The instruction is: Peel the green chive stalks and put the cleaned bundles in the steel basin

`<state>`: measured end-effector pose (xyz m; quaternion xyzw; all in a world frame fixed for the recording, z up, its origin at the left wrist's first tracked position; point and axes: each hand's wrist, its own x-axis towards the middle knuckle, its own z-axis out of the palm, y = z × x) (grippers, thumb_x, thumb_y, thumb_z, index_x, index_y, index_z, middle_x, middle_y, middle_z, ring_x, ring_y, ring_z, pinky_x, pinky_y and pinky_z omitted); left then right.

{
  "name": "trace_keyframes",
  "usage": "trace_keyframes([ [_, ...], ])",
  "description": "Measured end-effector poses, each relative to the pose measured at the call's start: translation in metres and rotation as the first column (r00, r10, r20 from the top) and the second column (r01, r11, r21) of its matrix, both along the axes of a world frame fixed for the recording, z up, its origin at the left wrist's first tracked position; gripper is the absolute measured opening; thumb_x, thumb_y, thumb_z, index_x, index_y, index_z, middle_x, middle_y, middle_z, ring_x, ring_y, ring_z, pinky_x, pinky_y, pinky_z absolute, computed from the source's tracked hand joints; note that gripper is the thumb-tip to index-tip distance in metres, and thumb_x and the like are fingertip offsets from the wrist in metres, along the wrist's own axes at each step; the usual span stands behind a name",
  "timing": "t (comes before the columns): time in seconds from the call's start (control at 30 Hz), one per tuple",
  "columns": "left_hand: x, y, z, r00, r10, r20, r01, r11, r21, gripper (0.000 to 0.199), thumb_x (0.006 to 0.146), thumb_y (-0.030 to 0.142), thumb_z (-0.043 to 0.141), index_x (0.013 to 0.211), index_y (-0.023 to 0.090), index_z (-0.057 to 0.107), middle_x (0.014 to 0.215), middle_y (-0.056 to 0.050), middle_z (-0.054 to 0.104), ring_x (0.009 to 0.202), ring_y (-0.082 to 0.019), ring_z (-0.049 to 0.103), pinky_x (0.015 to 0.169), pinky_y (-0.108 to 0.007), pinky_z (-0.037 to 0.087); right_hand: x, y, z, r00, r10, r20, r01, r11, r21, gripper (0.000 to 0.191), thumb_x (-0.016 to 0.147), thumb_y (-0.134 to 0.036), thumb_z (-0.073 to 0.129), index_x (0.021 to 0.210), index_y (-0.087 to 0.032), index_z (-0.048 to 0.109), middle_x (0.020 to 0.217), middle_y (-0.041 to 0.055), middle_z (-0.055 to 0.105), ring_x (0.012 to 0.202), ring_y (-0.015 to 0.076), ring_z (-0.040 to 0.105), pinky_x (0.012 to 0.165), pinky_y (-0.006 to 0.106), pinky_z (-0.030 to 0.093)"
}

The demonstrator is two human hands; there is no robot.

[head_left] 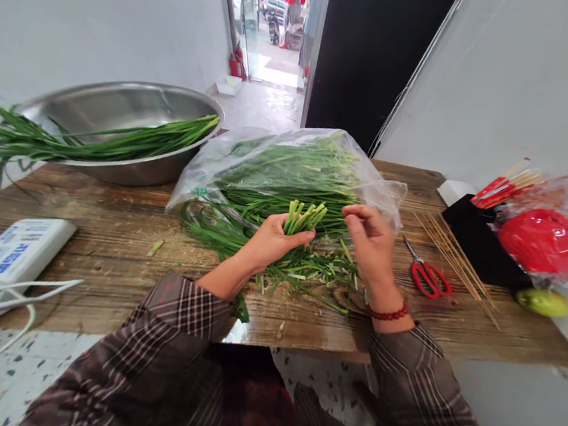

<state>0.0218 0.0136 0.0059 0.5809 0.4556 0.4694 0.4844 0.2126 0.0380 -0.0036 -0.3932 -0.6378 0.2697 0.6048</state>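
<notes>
A small bunch of green stalks (305,219) is wrapped in the fingers of my left hand (276,242), cut ends pointing up. To its right my right hand (372,245) is raised apart from the bunch, fingers curled with thumb and index finger near each other; whether anything small is between them is too fine to make out. Behind both hands, a clear plastic bag (270,151) holds a large pile of long green leafy stalks (298,167). Loose trimmings (319,270) lie on the wooden table (125,244) beneath and between my hands.
A steel basin (139,95) with long green stalks stands at the back left. At the left lies a white device (19,254) with cables. Red-handled scissors (428,277), thin wooden sticks (459,270), a black box (486,246) and a red plastic-wrapped item (537,241) are at the right.
</notes>
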Motion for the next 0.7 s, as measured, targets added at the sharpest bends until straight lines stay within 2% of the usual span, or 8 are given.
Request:
trace_keyframes([
  [0.07, 0.001, 0.000, 0.000, 0.999, -0.044, -0.001, 0.044, 0.999, -0.017, 0.027, 0.069, 0.033, 0.075, 0.085, 0.012, 0.071, 0.076, -0.003, 0.071, 0.071, -0.015, 0.062, 0.072, -0.028, 0.047, -0.007, -0.006, 0.000, 0.983, 0.133, 0.129, -0.131, 0.991, -0.022, 0.016, 0.083, -0.032, 0.065, 0.096, -0.022, 0.066, 0.093, 0.0018, 0.067, 0.081, 0.0136, 0.061, 0.071, 0.029, 0.049],
  [0.17, 0.002, 0.000, -0.002, 0.997, -0.080, 0.004, 0.080, 0.997, -0.015, 0.037, 0.068, 0.032, 0.076, 0.098, 0.012, 0.072, 0.090, -0.004, 0.073, 0.081, -0.018, 0.064, 0.078, -0.028, 0.048, -0.013, -0.008, -0.005, 0.963, 0.240, 0.121, -0.232, 0.969, -0.080, 0.026, 0.080, -0.031, 0.068, 0.104, -0.022, 0.063, 0.087, 0.0000, 0.065, 0.071, 0.0119, 0.058, 0.063, 0.027, 0.047],
  [0.3, 0.003, 0.001, -0.005, 0.995, -0.084, -0.060, 0.085, 0.996, 0.013, 0.029, 0.070, 0.034, 0.075, 0.087, 0.011, 0.072, 0.080, -0.002, 0.071, 0.074, -0.016, 0.062, 0.075, -0.028, 0.046, -0.013, -0.005, -0.010, 0.971, 0.238, 0.038, -0.230, 0.963, -0.140, 0.024, 0.082, -0.031, 0.066, 0.105, -0.023, 0.063, 0.080, -0.0014, 0.063, 0.069, 0.0112, 0.056, 0.063, 0.026, 0.046],
  [0.4, 0.003, 0.001, -0.004, 0.999, 0.023, -0.046, -0.021, 0.999, 0.038, 0.028, 0.073, 0.037, 0.072, 0.085, 0.011, 0.071, 0.079, -0.002, 0.070, 0.073, -0.016, 0.061, 0.074, -0.027, 0.047, -0.010, -0.003, -0.007, 0.981, 0.185, -0.057, -0.193, 0.960, -0.202, 0.015, 0.081, -0.032, 0.066, 0.091, -0.021, 0.065, 0.074, -0.0027, 0.061, 0.065, 0.0099, 0.055, 0.061, 0.024, 0.045],
  [0.5, 0.002, 0.001, -0.003, 0.993, 0.117, -0.012, -0.115, 0.990, 0.077, 0.031, 0.079, 0.041, 0.067, 0.087, 0.011, 0.072, 0.086, -0.005, 0.071, 0.079, -0.017, 0.062, 0.077, -0.028, 0.048, -0.009, -0.004, -0.003, 0.975, 0.164, -0.147, -0.198, 0.945, -0.261, 0.016, 0.080, -0.035, 0.066, 0.085, -0.020, 0.066, 0.071, -0.0026, 0.062, 0.062, 0.0093, 0.056, 0.059, 0.023, 0.045],
  [0.6, 0.003, 0.001, -0.002, 0.995, 0.094, -0.018, -0.090, 0.986, 0.138, 0.032, 0.084, 0.041, 0.062, 0.092, 0.012, 0.072, 0.095, -0.007, 0.072, 0.088, -0.018, 0.063, 0.083, -0.029, 0.048, -0.010, -0.006, -0.003, 0.968, 0.213, -0.136, -0.243, 0.931, -0.272, 0.021, 0.084, -0.039, 0.062, 0.087, -0.019, 0.069, 0.072, -0.0012, 0.065, 0.062, 0.0098, 0.059, 0.058, 0.023, 0.045],
  [0.7, 0.004, 0.001, -0.005, 0.985, 0.104, -0.136, -0.072, 0.973, 0.221, 0.029, 0.086, 0.038, 0.058, 0.093, 0.013, 0.070, 0.091, -0.007, 0.071, 0.085, -0.019, 0.063, 0.079, -0.029, 0.048, -0.011, -0.007, -0.005, 0.970, 0.233, -0.074, -0.245, 0.938, -0.246, 0.022, 0.087, -0.040, 0.060, 0.090, -0.020, 0.070, 0.075, -0.0002, 0.068, 0.065, 0.0109, 0.061, 0.060, 0.024, 0.046],
])
